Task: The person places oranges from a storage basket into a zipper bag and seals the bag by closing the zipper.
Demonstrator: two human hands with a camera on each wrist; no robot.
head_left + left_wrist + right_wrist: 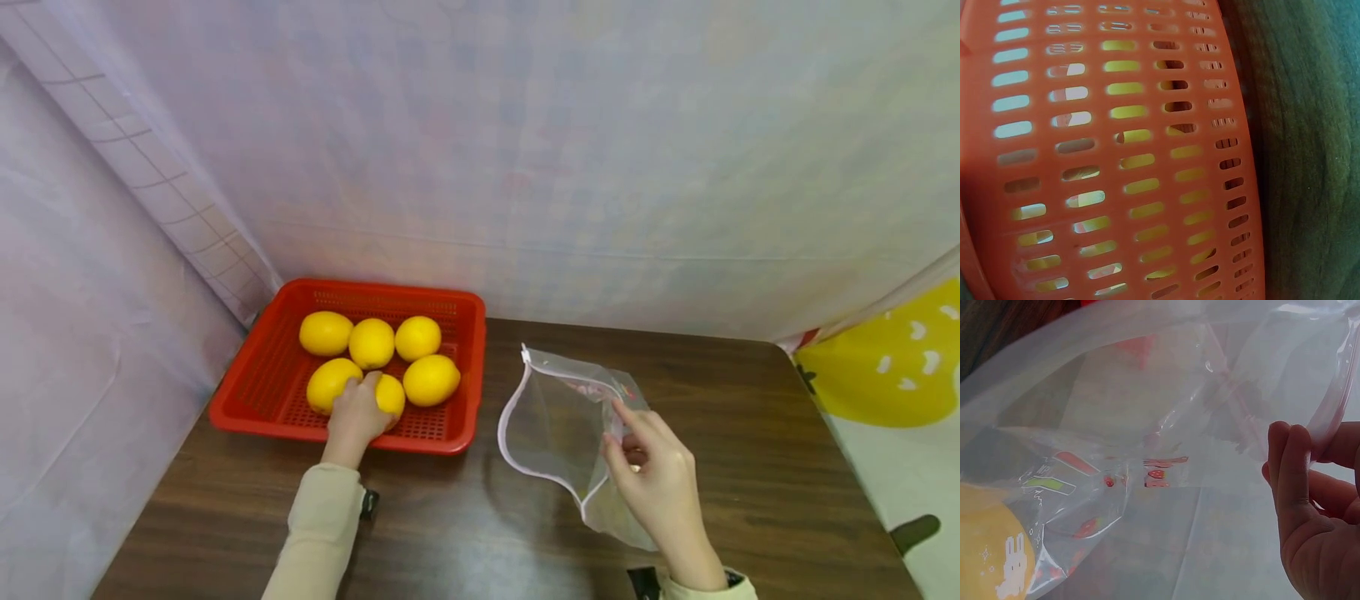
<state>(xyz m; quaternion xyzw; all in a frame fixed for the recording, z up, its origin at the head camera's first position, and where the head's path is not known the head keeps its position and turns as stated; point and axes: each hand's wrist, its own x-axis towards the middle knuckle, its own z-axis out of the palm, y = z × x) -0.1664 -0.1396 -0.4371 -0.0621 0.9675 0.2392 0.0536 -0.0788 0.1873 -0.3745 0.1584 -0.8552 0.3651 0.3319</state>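
Observation:
My left hand (358, 412) reaches over the near rim of a red plastic basket (251, 375). Its thumb and fingers curl round a yellow lemon (391, 398) in the front row. Several other lemons lie in the basket, one (333, 383) right beside that hand. In the left wrist view, the slotted basket wall (1091, 206) hides the hand. My right hand (656, 467) pinches the rim of a clear zip bag (551, 425), whose mouth gapes toward the basket. The right wrist view shows its fingers (1294, 469) at the zip strip and strawberry prints on the film.
Both the basket and the bag are at the dark wooden table (450, 533). Pale sheeting (525, 183) rises behind and at the left. A rounded yellow patch (988, 544) with a white rabbit print shows low in the right wrist view.

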